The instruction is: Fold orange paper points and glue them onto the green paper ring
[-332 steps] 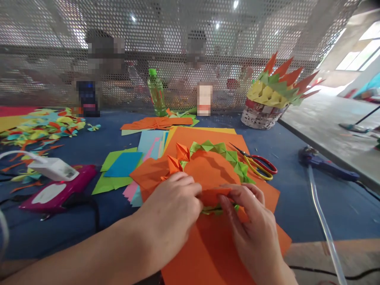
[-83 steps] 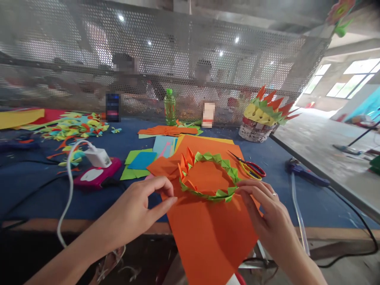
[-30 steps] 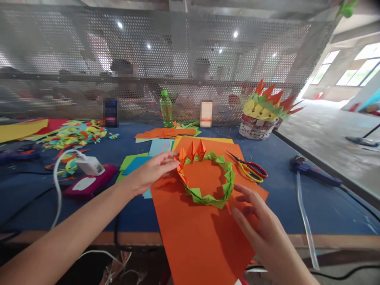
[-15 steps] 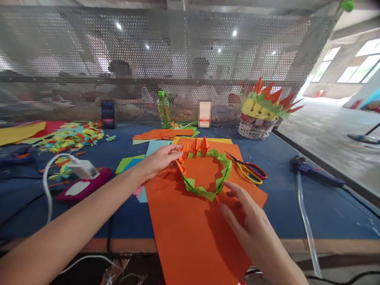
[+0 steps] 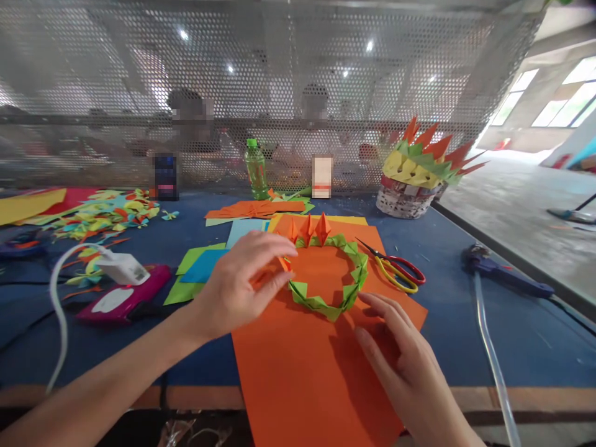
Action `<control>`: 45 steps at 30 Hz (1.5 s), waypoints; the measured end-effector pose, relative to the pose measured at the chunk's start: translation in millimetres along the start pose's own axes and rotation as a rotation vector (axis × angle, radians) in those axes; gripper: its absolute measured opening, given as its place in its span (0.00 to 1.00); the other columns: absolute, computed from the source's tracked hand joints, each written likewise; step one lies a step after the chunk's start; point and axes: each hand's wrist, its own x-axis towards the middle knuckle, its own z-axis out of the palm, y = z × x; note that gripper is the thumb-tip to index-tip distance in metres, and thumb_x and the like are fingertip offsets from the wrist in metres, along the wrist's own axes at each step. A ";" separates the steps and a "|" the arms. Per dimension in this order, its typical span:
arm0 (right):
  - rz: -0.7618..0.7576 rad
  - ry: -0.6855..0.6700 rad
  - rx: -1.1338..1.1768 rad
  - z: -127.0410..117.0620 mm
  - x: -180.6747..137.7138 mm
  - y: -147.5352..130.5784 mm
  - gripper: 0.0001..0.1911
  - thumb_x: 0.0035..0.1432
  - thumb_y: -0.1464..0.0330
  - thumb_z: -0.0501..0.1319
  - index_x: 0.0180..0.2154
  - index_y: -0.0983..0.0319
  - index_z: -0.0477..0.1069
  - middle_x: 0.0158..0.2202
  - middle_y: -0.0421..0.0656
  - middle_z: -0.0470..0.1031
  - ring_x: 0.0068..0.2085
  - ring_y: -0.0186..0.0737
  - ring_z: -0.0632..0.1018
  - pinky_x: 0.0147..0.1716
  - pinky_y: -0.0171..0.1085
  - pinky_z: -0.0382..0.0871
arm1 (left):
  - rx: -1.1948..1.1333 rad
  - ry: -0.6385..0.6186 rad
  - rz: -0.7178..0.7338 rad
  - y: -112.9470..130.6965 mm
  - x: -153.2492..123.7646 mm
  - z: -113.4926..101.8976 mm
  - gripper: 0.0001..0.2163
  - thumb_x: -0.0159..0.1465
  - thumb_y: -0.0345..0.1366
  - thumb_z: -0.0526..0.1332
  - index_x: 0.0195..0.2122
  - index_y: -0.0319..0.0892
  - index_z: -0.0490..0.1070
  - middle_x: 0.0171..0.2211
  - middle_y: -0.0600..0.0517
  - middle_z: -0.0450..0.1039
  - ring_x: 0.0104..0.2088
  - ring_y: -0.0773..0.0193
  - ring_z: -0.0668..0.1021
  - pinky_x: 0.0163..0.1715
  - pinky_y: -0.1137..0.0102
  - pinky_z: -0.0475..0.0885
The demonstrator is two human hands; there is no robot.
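Observation:
A ring of folded green paper [image 5: 321, 304] lies on a large orange sheet [image 5: 316, 385]. Several pointed orange paper pieces [image 5: 308, 231] stand up along its far left part. My left hand [image 5: 237, 282] is at the ring's left side, thumb and fingers apart around an orange folded piece [image 5: 285, 263]; whether they touch it I cannot make out. Close to the ring's front right edge is my right hand [image 5: 400, 354], open, its fingers loosely bent and holding nothing. Scissors [image 5: 398, 273] with red and yellow handles lie to the right of the ring.
A basket topped with yellow, green and orange folded paper [image 5: 407, 177] stands at the back right. A glue gun [image 5: 507, 276] lies at the right. Paper scraps [image 5: 112, 211], a white charger plug [image 5: 123, 267] and a magenta device [image 5: 125, 295] occupy the left. A green bottle [image 5: 257, 174] stands behind.
My left hand has come nearer and turned, its thumb and fingers now spread around the ring's left side. My right hand stays near the front right edge. The view has shifted slightly.

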 end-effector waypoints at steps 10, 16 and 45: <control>-0.156 -0.128 -0.262 7.6 22.2 -15.1 0.23 0.65 0.72 0.55 0.60 0.57 0.64 0.37 0.41 0.80 0.35 0.40 0.80 0.38 0.40 0.72 | 0.661 -0.380 0.373 0.2 -8.4 21.6 0.14 0.69 0.23 0.52 0.43 0.43 0.77 0.55 0.44 0.75 0.54 0.49 0.73 0.57 0.52 0.63; -0.107 -0.078 -0.388 13.2 39.3 -7.9 0.22 0.57 0.79 0.53 0.51 0.59 0.71 0.45 0.48 0.79 0.46 0.52 0.79 0.45 0.49 0.71 | 0.688 -0.408 0.393 3.8 1.6 28.0 0.16 0.68 0.22 0.50 0.37 0.41 0.77 0.47 0.43 0.79 0.50 0.49 0.74 0.60 0.48 0.61; -0.208 -0.015 -0.311 -10.4 28.0 -7.3 0.20 0.71 0.62 0.53 0.61 0.55 0.62 0.59 0.48 0.72 0.57 0.49 0.75 0.53 0.49 0.73 | 0.649 -0.255 0.228 10.3 28.2 35.4 0.16 0.76 0.37 0.50 0.39 0.39 0.77 0.36 0.46 0.80 0.39 0.55 0.78 0.47 0.58 0.66</control>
